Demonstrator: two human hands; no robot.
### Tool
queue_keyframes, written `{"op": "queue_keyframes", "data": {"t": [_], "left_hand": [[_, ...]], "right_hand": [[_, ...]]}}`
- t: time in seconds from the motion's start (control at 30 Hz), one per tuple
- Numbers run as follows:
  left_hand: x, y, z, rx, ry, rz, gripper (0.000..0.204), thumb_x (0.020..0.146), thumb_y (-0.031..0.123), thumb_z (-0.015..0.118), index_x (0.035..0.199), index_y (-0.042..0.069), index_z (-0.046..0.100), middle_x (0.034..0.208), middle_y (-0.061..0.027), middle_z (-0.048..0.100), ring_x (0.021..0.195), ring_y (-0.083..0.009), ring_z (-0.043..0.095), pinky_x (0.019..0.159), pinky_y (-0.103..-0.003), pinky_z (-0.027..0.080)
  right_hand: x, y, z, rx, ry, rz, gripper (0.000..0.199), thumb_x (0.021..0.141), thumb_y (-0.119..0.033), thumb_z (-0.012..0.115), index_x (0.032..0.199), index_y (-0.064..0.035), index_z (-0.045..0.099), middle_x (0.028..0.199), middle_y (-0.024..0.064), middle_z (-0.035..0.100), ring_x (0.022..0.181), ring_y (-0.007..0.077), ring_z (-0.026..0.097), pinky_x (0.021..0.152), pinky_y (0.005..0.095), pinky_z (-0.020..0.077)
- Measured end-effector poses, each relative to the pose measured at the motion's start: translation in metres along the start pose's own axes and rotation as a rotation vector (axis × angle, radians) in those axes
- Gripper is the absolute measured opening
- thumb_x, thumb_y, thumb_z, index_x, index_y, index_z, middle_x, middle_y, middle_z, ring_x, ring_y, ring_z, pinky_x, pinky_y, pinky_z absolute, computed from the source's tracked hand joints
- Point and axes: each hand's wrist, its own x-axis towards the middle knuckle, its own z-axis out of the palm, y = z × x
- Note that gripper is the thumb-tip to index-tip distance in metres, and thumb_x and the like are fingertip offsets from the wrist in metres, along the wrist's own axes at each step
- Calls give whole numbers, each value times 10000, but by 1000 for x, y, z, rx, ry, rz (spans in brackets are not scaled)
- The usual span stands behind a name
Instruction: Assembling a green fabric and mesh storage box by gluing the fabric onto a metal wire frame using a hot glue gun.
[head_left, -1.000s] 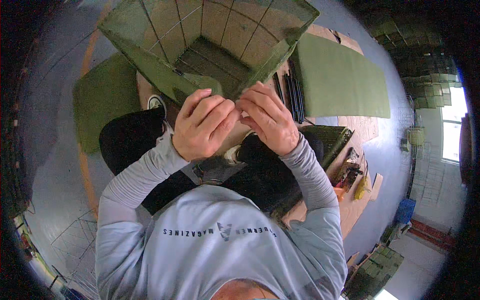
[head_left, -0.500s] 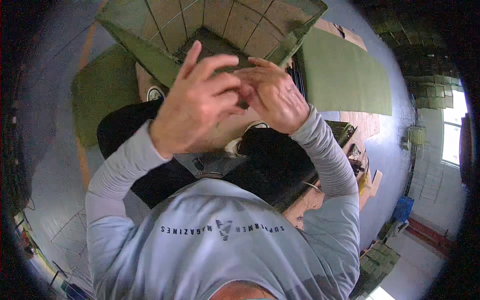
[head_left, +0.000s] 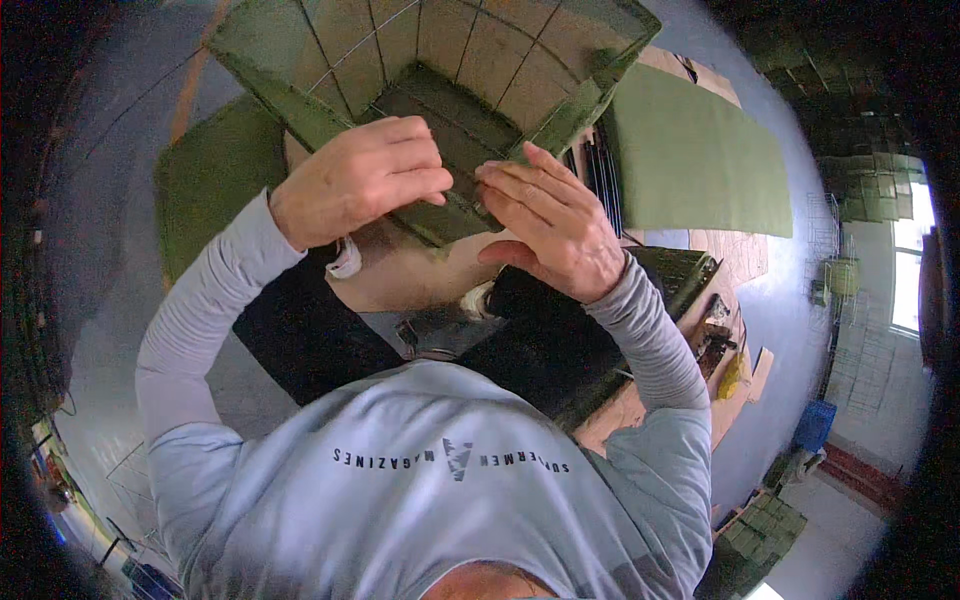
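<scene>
1. The left hand [head_left: 355, 178] had its fingers curled tight on the near edge of a green cloth box [head_left: 440, 90].
2. The right hand [head_left: 555, 225] pinched the same edge, just beside it.
3. The box was held up in front of the person, open side showing, above the counter [head_left: 420, 275].
4. A flat green sheet [head_left: 700, 160] lay to the right.

Wooden workbench [head_left: 420, 285] bearing a green wire-framed box [head_left: 440, 90]; green fabric sheets [head_left: 700, 150] lie right of the box.
</scene>
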Motion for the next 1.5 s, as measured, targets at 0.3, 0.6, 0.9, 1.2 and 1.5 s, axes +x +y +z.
{"op": "queue_keyframes", "data": {"t": [0.3,0.6,0.9,1.2,1.5], "left_hand": [[21,-28,-11,-357,-330,-95,202,868,210,600,900,10,597,835,-105,570,863,-287,547,755,-363,461],[-7,19,3,260,212,-65,352,765,155,683,1076,8,604,1086,-128,591,1009,-284,570,915,-401,462],[11,27,-4,232,-81,-134,607,835,526,539,1032,-45,599,1031,-192,620,1015,-349,585,942,-431,454],[18,6,-16,-125,317,-521,548,986,427,367,1260,-22,521,1282,-177,543,1237,-322,480,1044,-416,363],[25,58,39,526,-52,-220,850,775,714,457,983,-96,608,926,-198,629,960,-288,605,1030,-426,357]], "right_hand": [[20,9,-3,9,-221,37,662,737,-508,627,1051,73,595,1092,200,617,1072,341,578,1051,505,349],[12,-51,20,-354,31,126,574,782,-296,624,1144,138,519,1190,293,555,1159,375,531,1066,469,348],[37,-35,29,-286,-175,371,550,734,-370,683,1052,59,547,949,155,620,962,327,594,1025,475,375],[13,3,-37,199,183,323,559,786,-363,693,1217,-35,556,1202,158,574,1180,305,518,1057,474,342],[-10,-10,3,-181,20,170,669,707,-313,649,1243,58,498,1307,212,500,1240,329,473,1082,460,330]]}}
